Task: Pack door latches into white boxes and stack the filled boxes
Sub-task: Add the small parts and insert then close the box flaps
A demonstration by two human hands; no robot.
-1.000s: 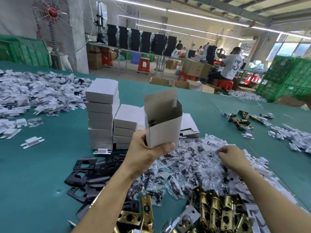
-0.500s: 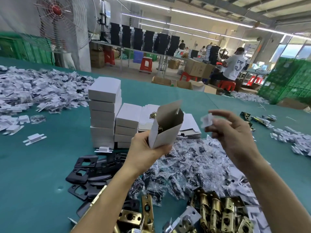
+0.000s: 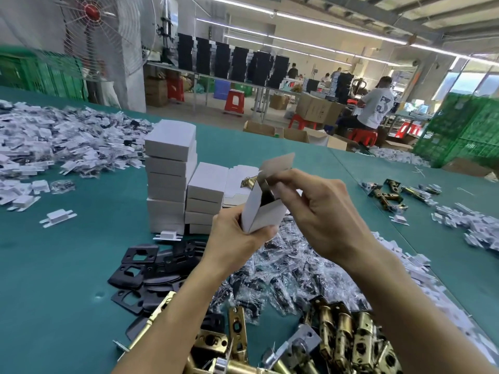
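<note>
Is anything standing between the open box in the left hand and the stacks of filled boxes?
Nothing visible does. The left hand holds the open box in the air just right of the shorter stack, with clear space between.

Fan (image 3: pixel 108 31), green crates (image 3: pixel 459 125), perhaps black boxes (image 3: pixel 240 63)

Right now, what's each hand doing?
Left hand: grips the open white box.
Right hand: at the box mouth; whether it holds anything cannot be told.
</note>
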